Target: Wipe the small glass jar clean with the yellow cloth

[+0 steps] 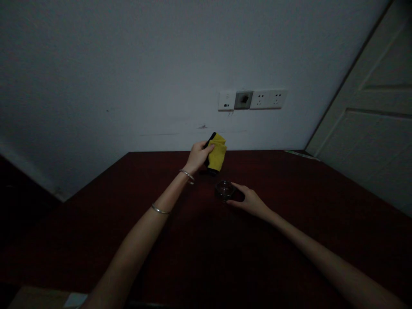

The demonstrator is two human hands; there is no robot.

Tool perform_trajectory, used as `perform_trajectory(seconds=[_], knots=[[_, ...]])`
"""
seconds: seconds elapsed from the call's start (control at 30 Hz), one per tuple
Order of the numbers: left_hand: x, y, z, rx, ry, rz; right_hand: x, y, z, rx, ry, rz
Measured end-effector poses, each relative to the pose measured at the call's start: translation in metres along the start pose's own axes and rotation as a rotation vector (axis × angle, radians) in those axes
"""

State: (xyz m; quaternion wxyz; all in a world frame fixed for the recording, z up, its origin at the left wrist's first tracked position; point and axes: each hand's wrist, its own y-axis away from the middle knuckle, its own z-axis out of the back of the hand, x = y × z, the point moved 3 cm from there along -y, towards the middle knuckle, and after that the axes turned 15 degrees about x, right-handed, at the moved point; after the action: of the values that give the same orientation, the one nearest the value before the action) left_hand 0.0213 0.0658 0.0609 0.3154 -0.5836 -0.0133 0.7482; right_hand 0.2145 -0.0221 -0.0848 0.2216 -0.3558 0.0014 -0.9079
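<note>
My left hand [197,155] pinches a folded yellow cloth [217,153] with black edging, held up above the far middle of the table. Nearer to me and slightly right, a small clear glass bowl or cup [224,189] stands on the dark red table. My right hand [249,200] is closed around its right side, thumb at the near edge and fingers at the far edge. The dim light hides the glass's exact shape. A dark patch shows on the table under the cloth; I cannot tell if it is an object or shadow.
The dark red tabletop [154,171] runs back to a pale wall [144,77] with sockets and switches [257,99]. A panelled door [370,128] stands at the right. Near the front left edge lie a light-coloured box or board [41,297] and a pale piece [75,299].
</note>
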Motion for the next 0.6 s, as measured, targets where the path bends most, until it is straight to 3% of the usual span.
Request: perform_trajectory(seconds=[0.1,0.27,0.4,0.5,0.6], knots=[[0.008,0.001,0.002,-0.062,0.239,0.009,0.001,0.001,-0.001,0.022,-0.003,-0.012],[0.008,0.007,-0.003,-0.102,0.289,-0.075,0.002,0.001,0.007,0.114,-0.164,-0.03],[0.003,0.008,-0.013,-0.07,0.327,-0.098,0.011,-0.008,0.041,0.155,-0.441,-0.068],[-0.005,0.013,-0.027,-0.024,0.341,-0.132,0.032,-0.016,0.07,0.114,-0.641,0.04],[-0.014,0.022,-0.046,0.0,0.299,-0.198,0.06,-0.024,0.081,0.093,-0.69,0.115]])
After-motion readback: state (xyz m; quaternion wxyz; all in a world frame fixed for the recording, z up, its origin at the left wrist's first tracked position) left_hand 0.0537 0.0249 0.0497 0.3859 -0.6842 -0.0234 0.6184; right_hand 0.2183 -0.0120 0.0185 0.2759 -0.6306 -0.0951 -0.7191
